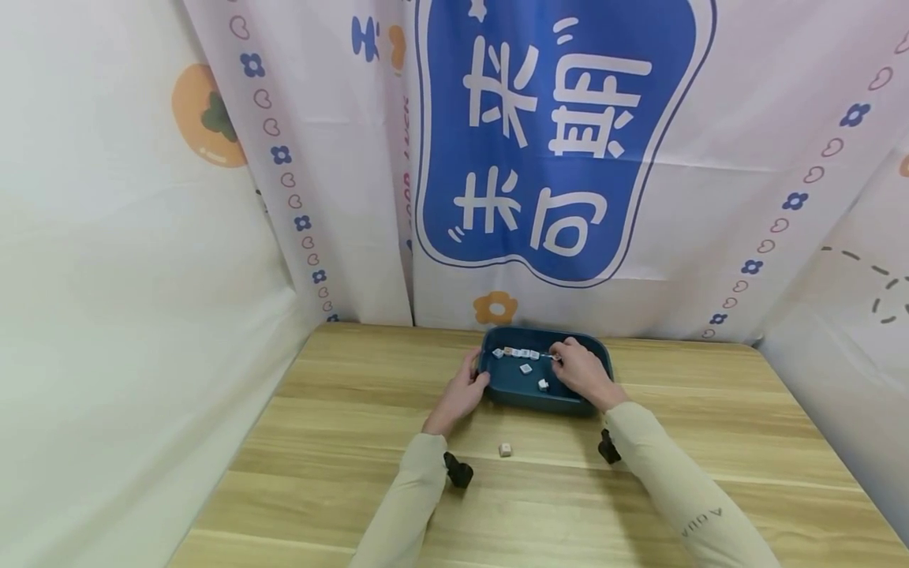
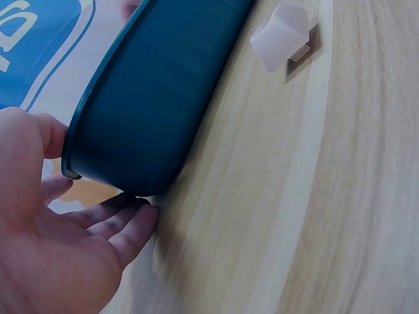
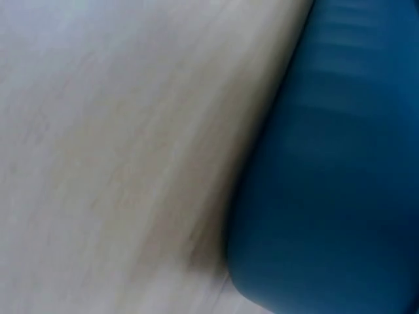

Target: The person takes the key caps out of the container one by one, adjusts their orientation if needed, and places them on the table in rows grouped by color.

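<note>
A dark teal tray (image 1: pixel 540 401) with raised walls stands at the back of the wooden table. My left hand (image 1: pixel 463 393) holds its left end; in the left wrist view the fingertips (image 2: pixel 141 226) touch low on the tray's outer wall, with a bent digit at the rim. Over the tray's right part, my right hand (image 1: pixel 582 371) reaches in and pinches a small white cube (image 1: pixel 557 357). Left of those fingertips lies a row of small white cubes (image 1: pixel 525 353) with marked faces. Loose cubes (image 1: pixel 525 368) lie nearer the tray's front. The right wrist view shows only tray wall and table.
One more white cube (image 1: pixel 505 450) sits on the wooden table (image 1: pixel 369 410) in front of the tray, between the forearms. Behind the table hangs a printed cloth (image 1: pixel 540 142) that comes down to its back edge. Dark wrist cameras (image 1: pixel 458 471) jut inward from both sleeves.
</note>
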`<action>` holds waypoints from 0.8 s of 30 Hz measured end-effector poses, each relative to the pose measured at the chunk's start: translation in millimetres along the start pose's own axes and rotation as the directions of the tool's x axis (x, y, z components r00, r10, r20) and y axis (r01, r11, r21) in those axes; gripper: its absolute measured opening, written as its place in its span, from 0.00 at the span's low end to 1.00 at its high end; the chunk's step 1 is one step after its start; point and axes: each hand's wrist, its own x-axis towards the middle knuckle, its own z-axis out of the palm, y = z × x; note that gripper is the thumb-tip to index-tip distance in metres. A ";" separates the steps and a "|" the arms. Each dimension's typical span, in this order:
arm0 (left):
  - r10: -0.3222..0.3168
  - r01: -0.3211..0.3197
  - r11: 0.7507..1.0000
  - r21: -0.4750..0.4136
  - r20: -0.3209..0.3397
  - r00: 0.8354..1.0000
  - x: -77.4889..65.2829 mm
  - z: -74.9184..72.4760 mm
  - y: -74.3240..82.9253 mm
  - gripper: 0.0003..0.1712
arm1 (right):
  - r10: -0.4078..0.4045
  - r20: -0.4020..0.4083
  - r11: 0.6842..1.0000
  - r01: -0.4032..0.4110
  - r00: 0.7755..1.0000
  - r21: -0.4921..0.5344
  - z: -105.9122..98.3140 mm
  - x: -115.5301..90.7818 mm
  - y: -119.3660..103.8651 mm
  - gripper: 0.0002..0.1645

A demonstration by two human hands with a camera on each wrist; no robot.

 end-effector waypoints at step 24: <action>-0.027 0.027 0.999 -0.030 0.003 1.000 -2.1 1.5 1.1 0.35 | -0.006 0.135 0.986 0.028 0.991 -0.163 8.4 15.1 1.7 0.17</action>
